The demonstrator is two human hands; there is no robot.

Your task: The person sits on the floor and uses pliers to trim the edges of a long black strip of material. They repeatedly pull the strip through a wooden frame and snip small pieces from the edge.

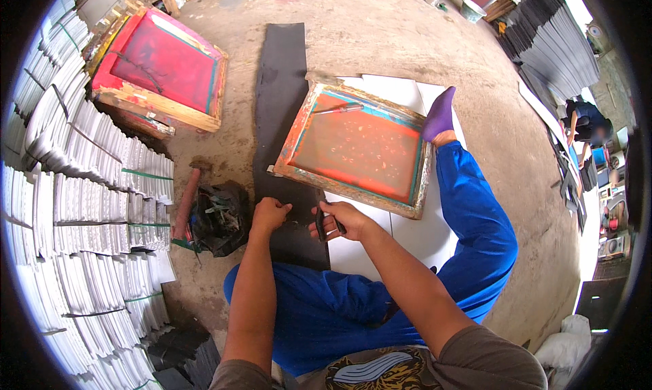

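Note:
Dark-handled pliers (pixel 320 219) are in my right hand (pixel 346 220), their jaws pointing away from me toward the near edge of a wooden screen-printing frame (pixel 353 192). The frame's mesh is stained orange and grey, and a screwdriver (pixel 348 108) lies across its far left part. My left hand (pixel 270 215) is closed above a long black strip (pixel 280 71), left of the pliers. Whatever its fingers hold, if anything, is hidden. The frame rests over white sheets (pixel 424 237) and part of the black strip, with my purple-socked foot (pixel 440 115) against its right side.
A black bag of scraps (pixel 221 220) and a reddish roller-like tube (pixel 187 203) sit left of my hand. Tall bundles of white sheets (pixel 88 200) line the left side. A red screen frame (pixel 163 64) lies far left. Another person (pixel 587 122) works at far right.

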